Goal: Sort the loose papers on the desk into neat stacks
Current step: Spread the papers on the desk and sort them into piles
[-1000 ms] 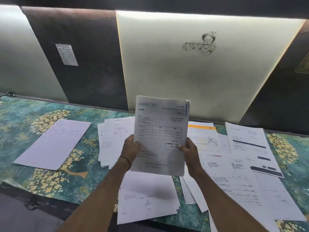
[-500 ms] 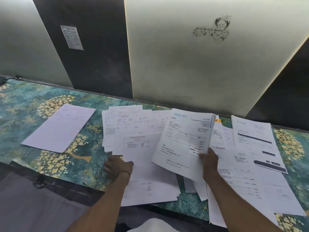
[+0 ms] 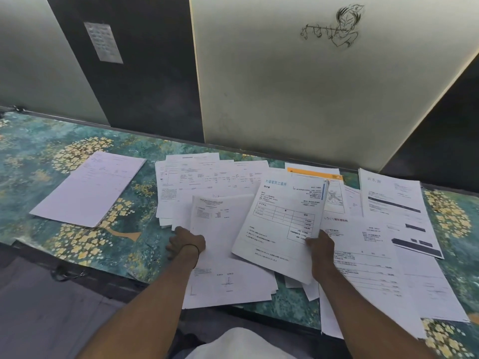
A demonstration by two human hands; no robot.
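Loose papers (image 3: 207, 177) sprawl over the middle and right of the table (image 3: 39, 156), overlapping at all angles. One tidy stack (image 3: 88, 187) lies apart at the left. So I'm mid-sort, gathering. The near pile (image 3: 228, 268) is in front of me, with my left hand (image 3: 185, 242) at its left edge, fingers curled onto it, gripping. My right hand (image 3: 320, 244) holds a sheaf of printed forms (image 3: 282, 221) by its lower right corner, fingers pinched on it, tilted over the near pile. Next, I reckon: lay the sheaf down and square the edges. No tray or folder in sight; the stacks sit straight on the table.
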